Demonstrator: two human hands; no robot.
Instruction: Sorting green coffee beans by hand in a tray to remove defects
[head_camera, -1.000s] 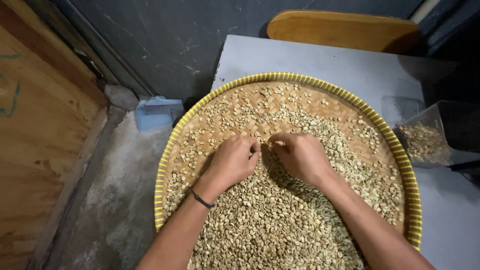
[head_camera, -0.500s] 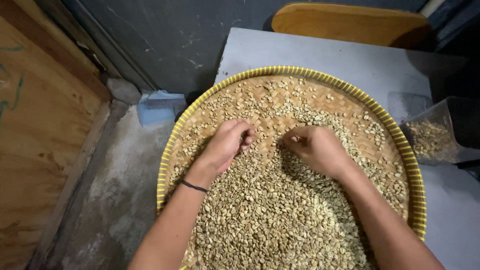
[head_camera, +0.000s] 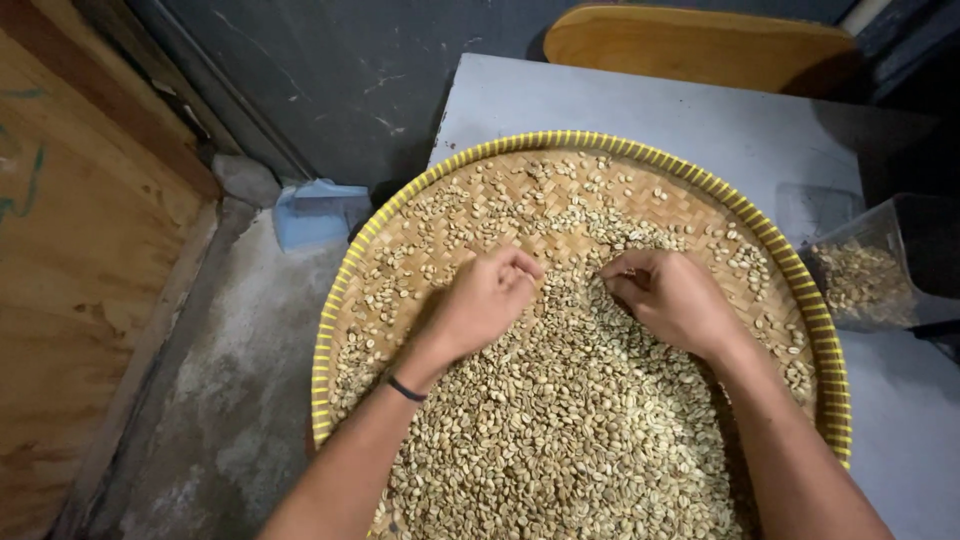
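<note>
A round woven bamboo tray (head_camera: 700, 190) with a yellow rim lies on a pale grey table and holds a heap of pale green coffee beans (head_camera: 560, 430). My left hand (head_camera: 485, 300), with a dark band on its wrist, rests on the beans near the tray's middle, fingers curled. My right hand (head_camera: 675, 298) lies a short way to its right on the heap, fingers bent inward over the beans. Whether either hand pinches a bean is hidden by the curled fingers.
A clear plastic container (head_camera: 870, 265) with more beans stands at the tray's right edge. A wooden chair seat (head_camera: 700, 45) is behind the table (head_camera: 620, 100). A blue scoop (head_camera: 318, 212) lies on the concrete floor at left, beside a plywood panel (head_camera: 70, 260).
Both hands have shifted to the right across the beans. My left hand moved back toward the tray's middle, my right hand went farther right, and the gap between them stays small.
</note>
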